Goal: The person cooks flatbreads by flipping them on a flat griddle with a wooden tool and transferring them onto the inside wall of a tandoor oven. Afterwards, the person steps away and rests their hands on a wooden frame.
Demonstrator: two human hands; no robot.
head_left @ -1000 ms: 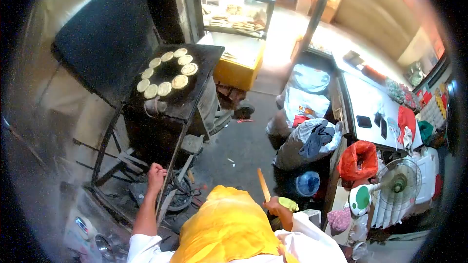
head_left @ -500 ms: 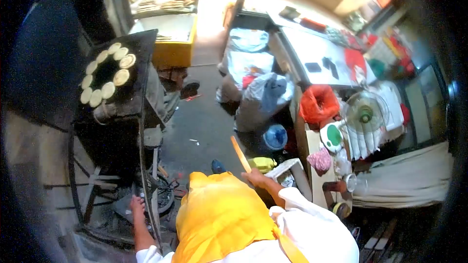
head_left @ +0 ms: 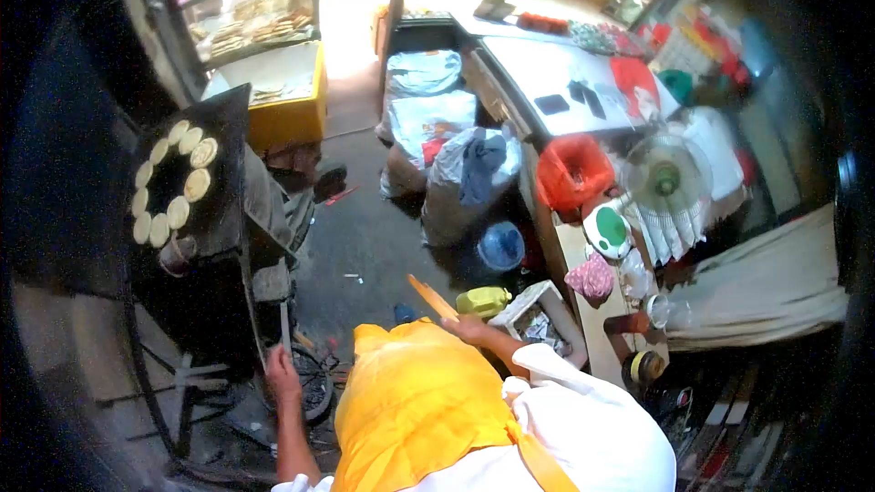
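Observation:
My right hand (head_left: 467, 329) is closed around one end of a flat wooden stick (head_left: 430, 295), which points forward and left above the floor, in front of the yellow apron (head_left: 419, 392). On the left, my left hand (head_left: 282, 372) is beside the black stand, its fingers curled; whether they grip anything is hidden. Round flat dough pieces (head_left: 196, 185) lie in a ring on the dark griddle top (head_left: 223, 141), forward and left of that hand. A small cup-like container (head_left: 178, 257) is at the griddle's near edge.
White sacks (head_left: 469, 187), a blue tub (head_left: 500, 246) and a yellow jug (head_left: 483, 302) stand on the right. A fan (head_left: 666, 179), a red bag-lined bin (head_left: 574, 173) and a pink bag (head_left: 590, 277) line the counter. A glass case (head_left: 251, 23) holds flatbreads at the back left.
My left hand has moved up and right, and its fingers look more curled. The wooden stick has tilted further left in my right hand. The surroundings have shifted left in view.

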